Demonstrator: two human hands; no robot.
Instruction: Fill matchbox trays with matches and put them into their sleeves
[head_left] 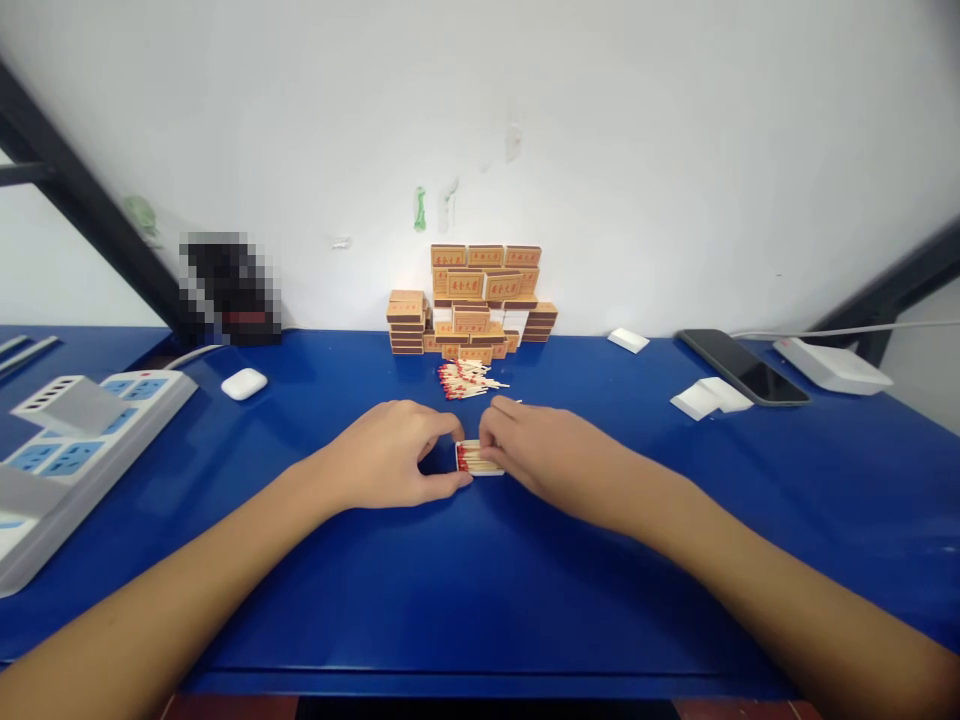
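Blue tabletop [480,590] is carrying an open match tray [478,460], full of red-tipped sticks, at the centre of the frame. The left hand [394,455] is pinching the tray's left end between thumb and fingers, and the right hand [541,450] is gripping its right end with curled fingertips. Loose matches [466,380] are lying just above, below the stacked matchboxes [474,300] by the wall.

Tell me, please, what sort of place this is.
Probably a small indoor desk or workbench: a blue table against a white wall, a stack of matchboxes behind the matchbox tray the left hand and right hand touch, and a power strip and phone alongside.
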